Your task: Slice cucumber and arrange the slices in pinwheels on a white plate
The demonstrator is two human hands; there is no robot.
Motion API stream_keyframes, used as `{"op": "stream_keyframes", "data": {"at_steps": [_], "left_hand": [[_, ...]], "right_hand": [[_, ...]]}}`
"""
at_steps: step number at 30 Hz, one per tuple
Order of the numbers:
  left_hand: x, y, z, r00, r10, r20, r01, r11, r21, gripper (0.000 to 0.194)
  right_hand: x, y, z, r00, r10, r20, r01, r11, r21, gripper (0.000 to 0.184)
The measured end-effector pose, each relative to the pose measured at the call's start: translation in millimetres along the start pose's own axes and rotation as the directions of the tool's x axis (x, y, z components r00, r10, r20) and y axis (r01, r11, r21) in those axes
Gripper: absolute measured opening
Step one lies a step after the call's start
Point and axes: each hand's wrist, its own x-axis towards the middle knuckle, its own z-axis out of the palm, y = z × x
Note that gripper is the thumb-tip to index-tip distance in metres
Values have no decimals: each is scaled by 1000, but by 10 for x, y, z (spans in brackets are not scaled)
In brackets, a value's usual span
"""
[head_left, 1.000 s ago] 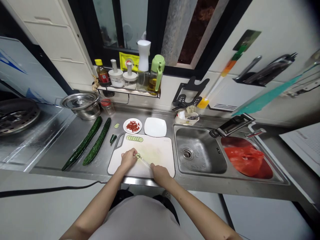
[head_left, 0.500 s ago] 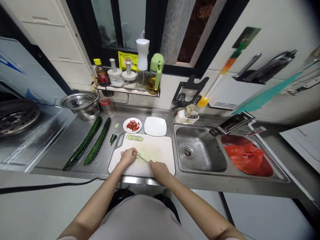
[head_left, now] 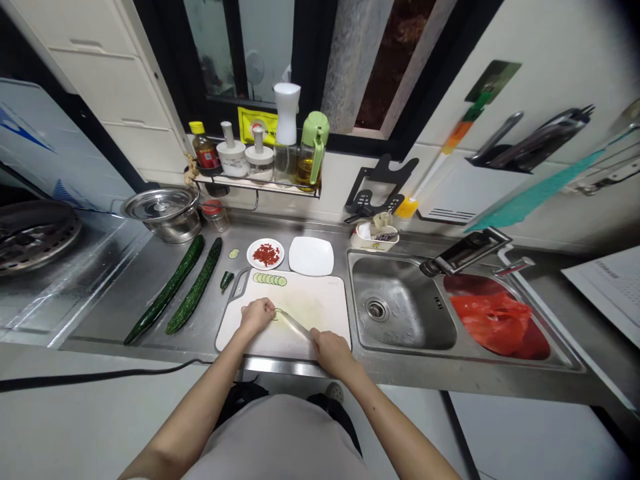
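On the white cutting board [head_left: 325,303], my left hand [head_left: 257,316] pinches the edge of a thin cucumber slice [head_left: 277,313] lying there. My right hand [head_left: 332,351] is closed round the handle of a knife [head_left: 297,325]. The blade points left and its tip is at the slice, close to my left fingertips. A row of overlapping cucumber slices [head_left: 270,279] lies along the board's far edge. Two whole cucumbers [head_left: 195,287] rest on the counter to the left, with a short cucumber end [head_left: 227,279] nearer the board.
Behind the board stand a plate of chopped red pieces [head_left: 266,254] and a white plate [head_left: 311,256]. A steel sink [head_left: 405,303] adjoins on the right; a red plastic bag [head_left: 493,320] lies in its second basin. A lidded steel pot [head_left: 173,217] stands back left, below a condiment shelf [head_left: 260,185].
My right hand has drawn the knife back to the right and toward me, so more of the blade shows. My left hand stays at the slice. The view has shifted slightly.
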Motion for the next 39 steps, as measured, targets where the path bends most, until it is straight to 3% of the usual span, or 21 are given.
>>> {"op": "stream_keyframes", "data": {"at_steps": [19, 28, 39], "left_hand": [[106, 90, -20, 997, -66, -31, 66, 998, 1, 11], [363, -148, -245, 946, -213, -243, 191, 975, -111, 17], [422, -188, -297, 899, -282, -334, 275, 959, -71, 28]], "right_hand": [[50, 290, -1, 990, 133, -48, -126, 983, 131, 23], [98, 262, 19, 988, 142, -56, -133, 980, 150, 26], [136, 257, -6, 989, 135, -55, -126, 983, 134, 24]]}}
